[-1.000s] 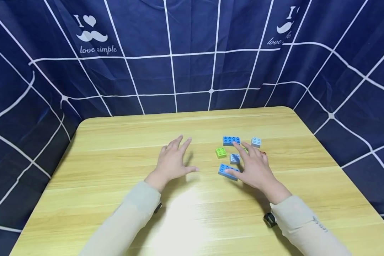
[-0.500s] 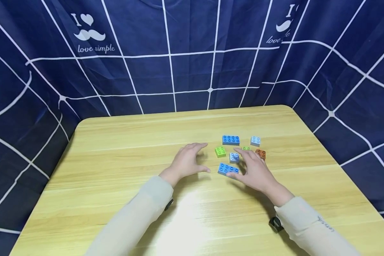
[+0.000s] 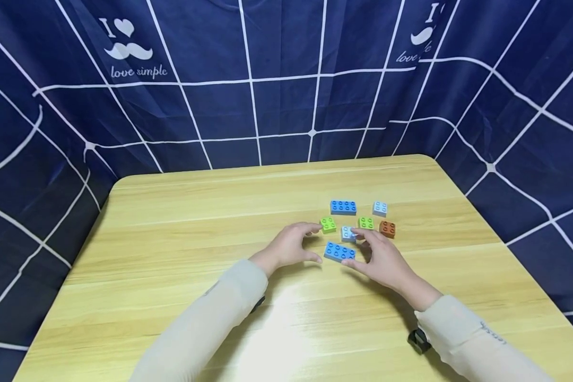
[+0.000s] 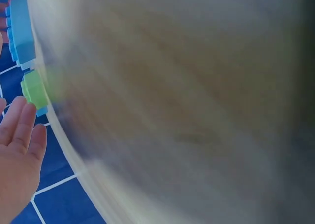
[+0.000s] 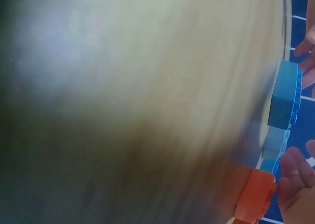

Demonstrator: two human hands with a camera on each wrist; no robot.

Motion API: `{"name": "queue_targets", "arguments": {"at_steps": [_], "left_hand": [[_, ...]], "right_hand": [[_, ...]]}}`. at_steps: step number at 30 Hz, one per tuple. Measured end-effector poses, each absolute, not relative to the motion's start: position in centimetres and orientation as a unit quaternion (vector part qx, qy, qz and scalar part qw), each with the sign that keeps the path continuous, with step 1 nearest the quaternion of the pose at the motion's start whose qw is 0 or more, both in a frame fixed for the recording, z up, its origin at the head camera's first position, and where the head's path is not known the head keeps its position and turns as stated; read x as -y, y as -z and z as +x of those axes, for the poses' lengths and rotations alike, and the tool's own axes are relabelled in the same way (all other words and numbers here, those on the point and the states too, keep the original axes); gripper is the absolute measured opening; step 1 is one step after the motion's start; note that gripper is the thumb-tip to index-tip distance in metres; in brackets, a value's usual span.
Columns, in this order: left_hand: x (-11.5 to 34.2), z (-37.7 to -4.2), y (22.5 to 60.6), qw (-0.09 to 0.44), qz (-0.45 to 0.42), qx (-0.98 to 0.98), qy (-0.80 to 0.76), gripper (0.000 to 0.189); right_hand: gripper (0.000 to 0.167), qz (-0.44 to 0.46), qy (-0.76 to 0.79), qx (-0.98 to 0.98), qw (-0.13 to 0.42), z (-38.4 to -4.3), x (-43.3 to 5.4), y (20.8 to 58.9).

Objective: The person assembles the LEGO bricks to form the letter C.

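My left hand (image 3: 290, 245) is held just left of the bricks, thumb and fingers apart with nothing between them. Its fingertips come close to a lime green brick (image 3: 328, 225); whether they touch is unclear. At the front lies a long blue brick (image 3: 336, 250), and the thumb of my right hand (image 3: 382, 260) is at its right end. The right fingertips reach over the edge of a small light blue brick (image 3: 347, 233). In the left wrist view, straight fingers (image 4: 22, 128) show beside the green brick (image 4: 34, 89). The right wrist view shows the blue brick (image 5: 284, 96) between both hands.
Behind lie another long blue brick (image 3: 343, 207) and a light blue brick (image 3: 380, 208). A second green brick (image 3: 365, 223) and a reddish-brown brick (image 3: 388, 229) sit beyond the right hand. The wooden table (image 3: 196, 223) is walled by a dark blue curtain (image 3: 286, 106).
My left hand has moved right, up to the green brick. The right hand has drawn back a little, uncovering the second green brick and the reddish-brown one, its fingers lowering toward the light blue brick.
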State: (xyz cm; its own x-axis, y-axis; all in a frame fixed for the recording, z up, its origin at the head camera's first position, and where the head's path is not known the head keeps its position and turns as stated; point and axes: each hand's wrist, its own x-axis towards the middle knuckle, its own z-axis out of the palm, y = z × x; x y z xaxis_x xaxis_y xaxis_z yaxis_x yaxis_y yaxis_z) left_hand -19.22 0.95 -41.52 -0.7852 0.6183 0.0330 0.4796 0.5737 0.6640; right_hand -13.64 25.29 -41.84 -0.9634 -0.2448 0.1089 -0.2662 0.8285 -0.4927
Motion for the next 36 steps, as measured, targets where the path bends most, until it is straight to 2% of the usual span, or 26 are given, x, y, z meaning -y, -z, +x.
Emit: {"name": "queue_targets", "arguments": {"at_steps": [8, 16, 24, 36], "left_hand": [[-1.8, -19.3, 41.8, 0.125, 0.313, -0.873, -0.353, 0.077], [-2.7, -19.5, 42.1, 0.141, 0.303, -0.868, -0.367, 0.072], [-3.1, -19.8, 42.5, 0.154, 0.286, -0.859, -0.395, 0.060], [-3.4, -19.6, 42.7, 0.155, 0.282, -0.870, -0.374, 0.040]], "right_hand": [[0.080, 0.131, -0.259, 0.957, 0.019, -13.3, -24.7, 41.7], [0.065, 0.110, -0.297, 0.948, 0.013, -13.1, -24.3, 42.4], [0.062, 0.080, -0.329, 0.941, -0.003, -13.0, -24.0, 43.1], [0.044, 0.067, -0.345, 0.936, -0.014, -13.0, -23.9, 43.4]]}}
